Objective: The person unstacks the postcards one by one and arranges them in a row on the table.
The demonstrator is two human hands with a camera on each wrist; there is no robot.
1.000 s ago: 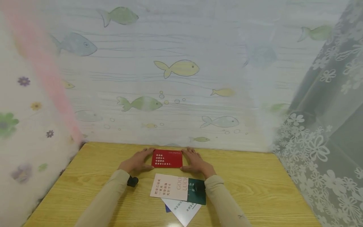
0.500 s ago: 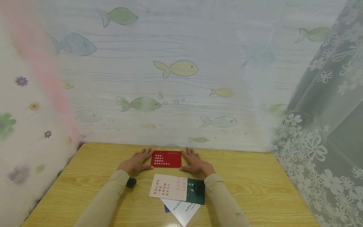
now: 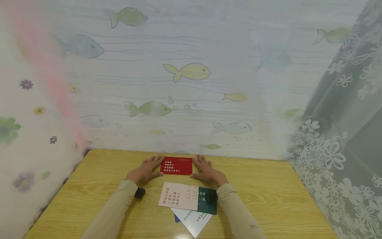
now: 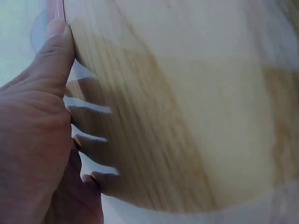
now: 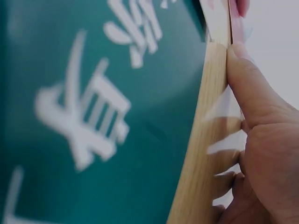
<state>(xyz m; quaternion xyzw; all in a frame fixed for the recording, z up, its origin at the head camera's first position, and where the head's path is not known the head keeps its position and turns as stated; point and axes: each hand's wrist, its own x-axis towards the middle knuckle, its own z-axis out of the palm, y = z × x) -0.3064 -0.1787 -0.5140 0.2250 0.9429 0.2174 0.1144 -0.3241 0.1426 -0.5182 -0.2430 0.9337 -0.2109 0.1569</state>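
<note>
A red card (image 3: 176,165) with white writing lies flat near the far edge of the wooden table (image 3: 262,196). At its left side rests my left hand (image 3: 146,170), fingers spread, thumb at the near corner. My right hand (image 3: 207,171) mirrors this at the card's right side. Thumbs and index fingertips touch or nearly touch the card's edges. In the left wrist view, the thumb (image 4: 56,35) reaches a thin pinkish sliver of the card (image 4: 55,9). The right wrist view shows the other thumb (image 5: 247,70) beside the card's edge (image 5: 236,29).
Nearer me, a pale pink card (image 3: 178,196) overlaps a dark green card (image 3: 206,206). Beneath them a white card (image 3: 193,224) and a blue corner (image 3: 177,218) show. A fish-printed curtain (image 3: 191,86) hangs behind the table, with lace curtain (image 3: 337,166) at right.
The red card has shifted very slightly toward the table's far edge between my hands. Otherwise the hands keep their pose, and the head view sways a little.
</note>
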